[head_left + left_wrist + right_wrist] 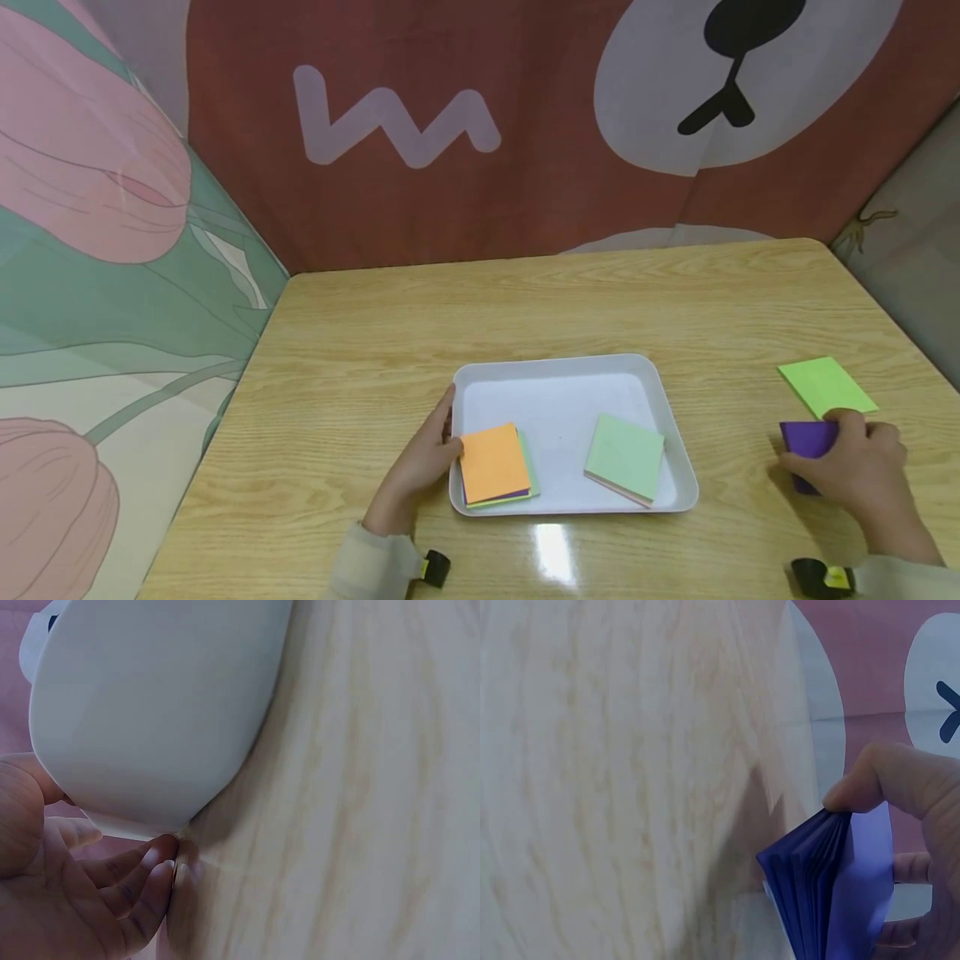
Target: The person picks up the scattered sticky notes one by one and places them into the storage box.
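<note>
We see a pale wooden surface (525, 317) backed by a printed cloth (465, 125) in brick red with a bear's muzzle on it, and a second cloth (97, 250) with pink tulips hanging at the left.

Near the front edge of the surface sits a white tray (558, 379), shallow and round-cornered. Two piles of paper squares lie in it: at the left a stack topped with orange (493, 462), with green, purple and yellow edges showing beneath, and at the right a light green pad (624, 457) with a pinkish layer under it, resting tilted against the tray's near rim.

Well to the right of the tray, a lime green pad (825, 385) lies flat on the surface. Just in front of it is the purple pad (808, 440), partly hidden by the fingers around it.

The left hand (423, 462) rests against the tray's left rim with its fingers laid along the edge; in the left wrist view the fingers (142, 874) lie loose and only lightly bent under the tray's (150, 712) white wall, touching the surface rather than gripping anything.

The right hand (855, 467) is closed around the purple pad (the two hands are far apart, with the tray between them). In the right wrist view a fingertip (855, 795) presses on the upper edge of the purple pad (832, 892), whose sheets fan apart slightly beneath it.
</note>
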{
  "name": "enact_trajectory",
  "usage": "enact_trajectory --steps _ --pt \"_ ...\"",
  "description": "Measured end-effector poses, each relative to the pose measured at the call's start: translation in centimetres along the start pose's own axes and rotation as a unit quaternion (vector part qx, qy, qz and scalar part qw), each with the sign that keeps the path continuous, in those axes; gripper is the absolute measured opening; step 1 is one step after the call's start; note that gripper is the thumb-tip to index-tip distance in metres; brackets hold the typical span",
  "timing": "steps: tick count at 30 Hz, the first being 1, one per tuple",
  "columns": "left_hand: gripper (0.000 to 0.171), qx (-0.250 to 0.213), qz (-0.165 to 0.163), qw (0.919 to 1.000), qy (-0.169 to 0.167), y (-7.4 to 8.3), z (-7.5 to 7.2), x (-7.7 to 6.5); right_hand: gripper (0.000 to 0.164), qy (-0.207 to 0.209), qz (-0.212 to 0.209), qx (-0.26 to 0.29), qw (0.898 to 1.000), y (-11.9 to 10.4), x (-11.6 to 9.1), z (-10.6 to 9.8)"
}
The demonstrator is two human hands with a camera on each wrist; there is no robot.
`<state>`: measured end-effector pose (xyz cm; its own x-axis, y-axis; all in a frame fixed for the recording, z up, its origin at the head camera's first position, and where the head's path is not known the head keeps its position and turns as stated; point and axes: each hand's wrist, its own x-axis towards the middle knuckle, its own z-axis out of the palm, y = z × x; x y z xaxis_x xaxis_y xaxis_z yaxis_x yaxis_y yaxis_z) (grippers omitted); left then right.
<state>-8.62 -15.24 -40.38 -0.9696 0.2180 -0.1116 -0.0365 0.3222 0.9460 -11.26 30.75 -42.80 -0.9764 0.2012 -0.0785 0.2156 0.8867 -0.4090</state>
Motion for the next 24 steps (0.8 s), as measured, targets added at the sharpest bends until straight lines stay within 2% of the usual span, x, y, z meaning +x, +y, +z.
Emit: enact_trajectory --steps 6,24 --pt "0.074 0.003 0.002 1.0 0.0 0.0 0.0 -0.1 0.081 0.001 -0.001 0.004 1.0 -0.4 -0.1 -0.1" --pt "0.073 0.003 0.01 0.9999 -0.006 0.0 0.0 -0.1 0.082 0.013 -0.046 0.026 0.999 -2.0 -0.5 -0.3"
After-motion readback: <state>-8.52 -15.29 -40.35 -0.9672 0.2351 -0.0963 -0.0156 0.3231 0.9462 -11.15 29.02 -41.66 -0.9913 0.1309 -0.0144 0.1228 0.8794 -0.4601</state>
